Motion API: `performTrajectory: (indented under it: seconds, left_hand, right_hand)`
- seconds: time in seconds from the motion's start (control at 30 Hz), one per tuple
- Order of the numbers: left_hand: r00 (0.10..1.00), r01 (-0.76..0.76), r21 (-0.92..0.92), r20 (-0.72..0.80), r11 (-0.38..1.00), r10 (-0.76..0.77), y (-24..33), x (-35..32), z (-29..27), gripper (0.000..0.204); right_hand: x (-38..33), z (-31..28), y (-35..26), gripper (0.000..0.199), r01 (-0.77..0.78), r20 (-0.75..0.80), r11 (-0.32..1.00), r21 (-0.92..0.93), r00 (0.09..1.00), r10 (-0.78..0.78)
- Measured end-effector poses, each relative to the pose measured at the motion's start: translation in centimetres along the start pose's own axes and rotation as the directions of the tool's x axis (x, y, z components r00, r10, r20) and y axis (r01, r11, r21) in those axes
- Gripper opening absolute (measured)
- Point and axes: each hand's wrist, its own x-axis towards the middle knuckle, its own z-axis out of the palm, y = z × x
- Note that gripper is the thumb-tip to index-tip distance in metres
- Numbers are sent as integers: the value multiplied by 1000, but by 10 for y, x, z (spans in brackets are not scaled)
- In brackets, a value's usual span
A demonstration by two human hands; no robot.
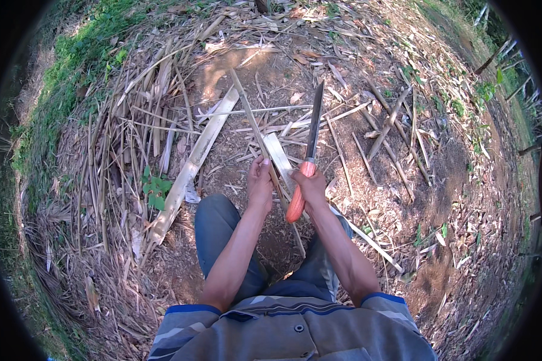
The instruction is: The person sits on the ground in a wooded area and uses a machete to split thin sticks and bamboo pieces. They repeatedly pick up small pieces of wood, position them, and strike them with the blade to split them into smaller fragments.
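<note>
My left hand [260,186] is closed around a long, narrow bamboo strip [249,111], which slants up and to the left in front of me. In my right hand [311,188] is a machete [315,126] with an orange-red wooden handle. Its dark blade points up and away, a short distance right of the strip and apart from it. Between the two hands lies a wider pale bamboo slat [277,151], its lower part partly hidden by my right hand. Whether my right hand also touches that slat I cannot tell.
A broad split bamboo piece [194,161] lies at an angle on the left, beside a small green plant [156,188]. Piled strips [156,114] spread beyond it. Crossed sticks [391,123] lie to the right, among shavings and dry leaves. Grass [81,60] borders the far left.
</note>
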Motion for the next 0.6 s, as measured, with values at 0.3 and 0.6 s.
performTrajectory:
  seconds: [0.3, 0.6]
  left_hand:
    - [914, -365, 83, -159, 927, 374, 42, 28, -35, 21]
    - [908, -403, 75, -90, 912, 408, 40, 15, -24, 28]
  right_hand:
    - [95, -15, -41, 27, 160, -84, 984, -81, 983, -166]
    - [123, -6, -67, 34, 330, 109, 925, -187, 943, -314]
